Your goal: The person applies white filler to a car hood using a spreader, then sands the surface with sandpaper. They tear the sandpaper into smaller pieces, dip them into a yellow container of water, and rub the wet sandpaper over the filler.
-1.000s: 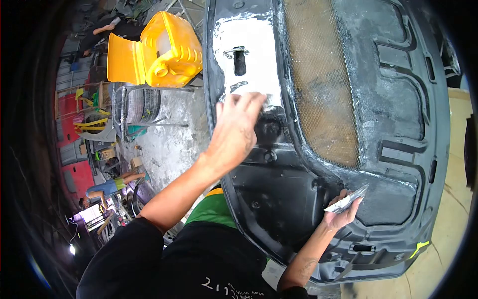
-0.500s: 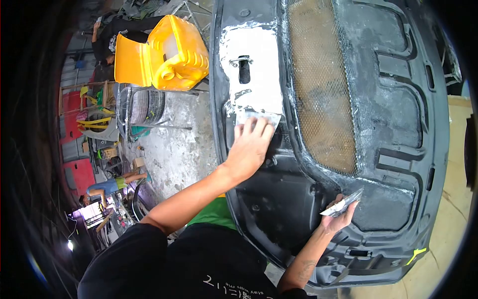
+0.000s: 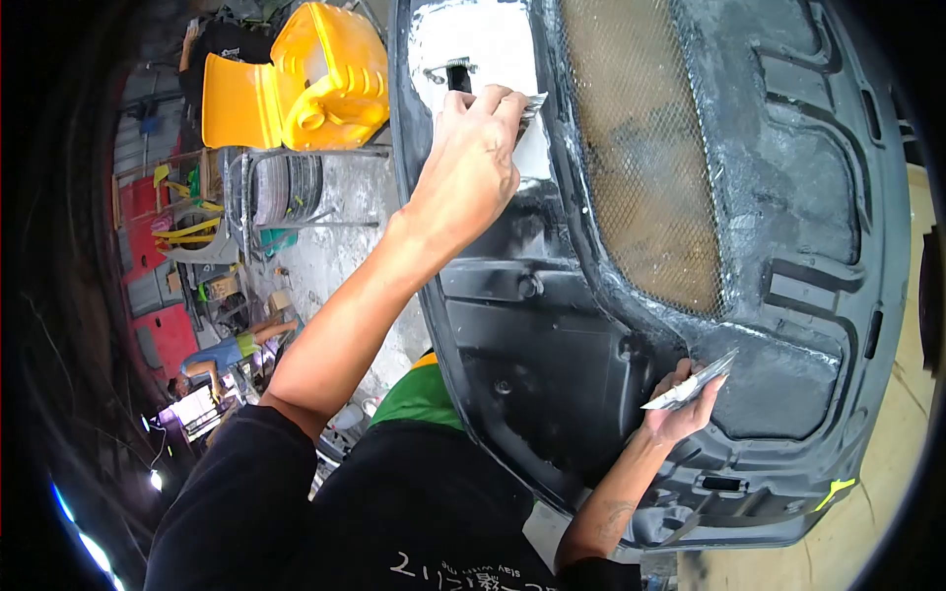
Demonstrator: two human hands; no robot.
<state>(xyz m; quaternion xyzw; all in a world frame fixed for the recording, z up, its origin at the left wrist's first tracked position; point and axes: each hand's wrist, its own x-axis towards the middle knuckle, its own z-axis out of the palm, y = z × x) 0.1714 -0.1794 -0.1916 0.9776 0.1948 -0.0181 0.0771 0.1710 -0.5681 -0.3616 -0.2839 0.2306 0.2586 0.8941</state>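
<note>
My left hand (image 3: 473, 153) is closed around a thin metal putty spreader (image 3: 535, 104), over the white putty area (image 3: 473, 28) near the slot at the panel's upper left. Its fingers hide most of the spreader. In my right hand (image 3: 685, 414), lower right, is a flat metal putty plate (image 3: 690, 386) smeared with white putty, held tilted above the panel. Under both hands lies a large black car hood (image 3: 552, 364), its ribbed inner side up, with a brown mesh section (image 3: 641, 167) in the middle.
A yellow plastic container (image 3: 340, 84) with its flap folded out stands on a metal frame at left, above stacked tires (image 3: 286, 187). Red panels (image 3: 165, 340) and another person (image 3: 212, 364) are farther left. Beige sheeting (image 3: 897, 424) lies at right.
My left hand has moved up and slightly left with the spreader, toward the slot. A strip below it that was white now shows dark. The whole view has shifted slightly.
</note>
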